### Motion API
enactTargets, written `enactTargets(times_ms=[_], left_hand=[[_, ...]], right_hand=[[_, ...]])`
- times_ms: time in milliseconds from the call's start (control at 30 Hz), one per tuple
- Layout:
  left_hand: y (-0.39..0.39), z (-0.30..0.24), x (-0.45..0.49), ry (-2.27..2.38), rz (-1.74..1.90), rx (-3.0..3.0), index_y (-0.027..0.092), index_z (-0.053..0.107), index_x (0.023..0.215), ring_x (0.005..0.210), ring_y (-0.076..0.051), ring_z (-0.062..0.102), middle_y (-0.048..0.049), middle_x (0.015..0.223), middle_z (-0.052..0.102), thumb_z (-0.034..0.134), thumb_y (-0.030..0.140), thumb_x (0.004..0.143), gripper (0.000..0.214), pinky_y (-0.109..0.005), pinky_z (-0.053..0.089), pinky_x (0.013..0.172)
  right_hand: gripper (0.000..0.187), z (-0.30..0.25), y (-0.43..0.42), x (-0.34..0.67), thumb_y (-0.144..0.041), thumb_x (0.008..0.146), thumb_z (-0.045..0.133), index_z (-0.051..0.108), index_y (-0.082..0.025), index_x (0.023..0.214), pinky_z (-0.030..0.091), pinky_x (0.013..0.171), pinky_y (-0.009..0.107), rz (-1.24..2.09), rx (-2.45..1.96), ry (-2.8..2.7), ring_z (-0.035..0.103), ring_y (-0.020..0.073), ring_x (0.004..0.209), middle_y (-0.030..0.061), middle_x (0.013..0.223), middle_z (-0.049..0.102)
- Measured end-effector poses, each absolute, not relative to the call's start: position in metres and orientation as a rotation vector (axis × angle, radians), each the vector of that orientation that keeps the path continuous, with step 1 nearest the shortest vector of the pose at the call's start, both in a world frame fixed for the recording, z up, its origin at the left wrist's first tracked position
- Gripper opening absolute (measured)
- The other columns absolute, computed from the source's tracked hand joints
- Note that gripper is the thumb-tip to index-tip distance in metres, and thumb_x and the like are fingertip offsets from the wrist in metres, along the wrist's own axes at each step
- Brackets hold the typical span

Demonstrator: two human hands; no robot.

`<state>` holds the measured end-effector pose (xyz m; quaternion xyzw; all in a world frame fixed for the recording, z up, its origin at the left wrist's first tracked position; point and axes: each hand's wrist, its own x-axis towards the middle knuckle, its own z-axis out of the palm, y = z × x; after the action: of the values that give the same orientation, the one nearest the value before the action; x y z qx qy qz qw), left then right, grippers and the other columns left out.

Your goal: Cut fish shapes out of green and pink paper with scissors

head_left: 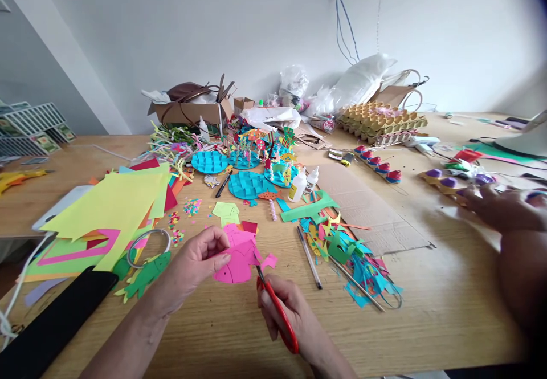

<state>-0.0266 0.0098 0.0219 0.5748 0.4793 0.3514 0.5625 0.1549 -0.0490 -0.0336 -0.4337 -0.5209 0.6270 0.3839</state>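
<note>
My left hand (199, 262) pinches a piece of pink paper (239, 265) at its left edge. Drawn pen lines and a small dot eye, like a fish outline, show on the pink sheet. Red-handled scissors (280, 313) are gripped in my right hand (290, 310), their blades at the right edge of the paper. A small pink scrap (269, 261) lies beside the blades. Just behind the sheet are a yellow-green paper cutout (227, 212) and a dark red paper piece (249, 227). Green paper fish (147, 273) rest left of my left hand.
Coloured paper sheets (115, 196) are stacked at left. Paper scraps (363, 265), a pen (310, 258) and cardboard (371, 214) lie at right. Behind stand glue bottles (298, 186) and blue discs (250, 186). Another person's hand (504, 208) reaches over painted egg-carton cups at far right.
</note>
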Motion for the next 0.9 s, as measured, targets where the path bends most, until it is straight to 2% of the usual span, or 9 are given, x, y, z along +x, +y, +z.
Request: enactTargets(times_ms=[100, 167, 300, 500, 733, 900], left_hand=[[0.006, 0.023, -0.025, 1.077, 0.703, 1.306, 0.020, 0.056, 0.093, 0.072, -0.014, 0.053, 0.0027, 0.075, 0.056, 0.061, 0.018, 0.070, 0.023, -0.022, 0.040, 0.063], [0.005, 0.024, -0.024, 1.002, 0.623, 1.284, 0.019, 0.056, 0.098, 0.078, -0.016, 0.055, 0.0004, 0.081, 0.059, 0.061, 0.019, 0.071, 0.028, -0.024, 0.041, 0.068], [0.007, 0.025, -0.020, 0.896, 0.602, 1.359, 0.017, 0.059, 0.086, 0.077, -0.014, 0.053, 0.0000, 0.082, 0.059, 0.057, 0.025, 0.078, 0.012, -0.023, 0.039, 0.070], [0.009, 0.027, -0.010, 0.995, 0.594, 1.455, 0.016, 0.049, 0.066, 0.054, -0.009, 0.034, 0.0058, 0.059, 0.041, 0.050, 0.037, 0.080, 0.025, -0.020, 0.027, 0.050], [0.006, 0.029, -0.005, 1.049, 0.583, 1.484, 0.018, 0.045, 0.064, 0.054, -0.010, 0.033, 0.0055, 0.059, 0.039, 0.048, 0.039, 0.078, 0.026, -0.021, 0.028, 0.050], [0.008, 0.028, -0.006, 1.046, 0.572, 1.521, 0.018, 0.043, 0.062, 0.053, -0.010, 0.031, 0.0061, 0.058, 0.035, 0.047, 0.038, 0.079, 0.027, -0.021, 0.026, 0.049]], right_hand=[[0.045, -0.032, -0.049, 0.153, -0.060, 0.078, 0.048, 0.042, -0.019, 0.061, 0.023, 0.033, 0.017, 1.668, -1.002, -1.244, 0.030, 0.0057, 0.031, -0.0079, 0.040, 0.037], [0.047, -0.032, -0.049, 0.152, -0.061, 0.078, 0.047, 0.042, -0.018, 0.060, 0.023, 0.033, 0.017, 1.682, -0.958, -1.230, 0.030, 0.0054, 0.031, -0.0074, 0.040, 0.038], [0.048, -0.035, -0.050, 0.151, -0.061, 0.078, 0.048, 0.041, -0.018, 0.058, 0.023, 0.033, 0.016, 1.694, -0.937, -1.231, 0.031, 0.0050, 0.031, -0.0070, 0.041, 0.039], [0.049, -0.037, -0.051, 0.149, -0.063, 0.078, 0.047, 0.041, -0.018, 0.059, 0.023, 0.032, 0.017, 1.692, -0.933, -1.254, 0.031, 0.0051, 0.031, -0.0073, 0.041, 0.039], [0.049, -0.036, -0.049, 0.151, -0.063, 0.078, 0.046, 0.041, -0.018, 0.059, 0.024, 0.033, 0.016, 1.718, -0.958, -1.258, 0.031, 0.0046, 0.032, -0.0076, 0.041, 0.039], [0.051, -0.036, -0.049, 0.152, -0.066, 0.073, 0.049, 0.039, -0.019, 0.057, 0.027, 0.033, 0.016, 1.750, -0.976, -1.238, 0.032, 0.0045, 0.033, -0.0078, 0.042, 0.038]])
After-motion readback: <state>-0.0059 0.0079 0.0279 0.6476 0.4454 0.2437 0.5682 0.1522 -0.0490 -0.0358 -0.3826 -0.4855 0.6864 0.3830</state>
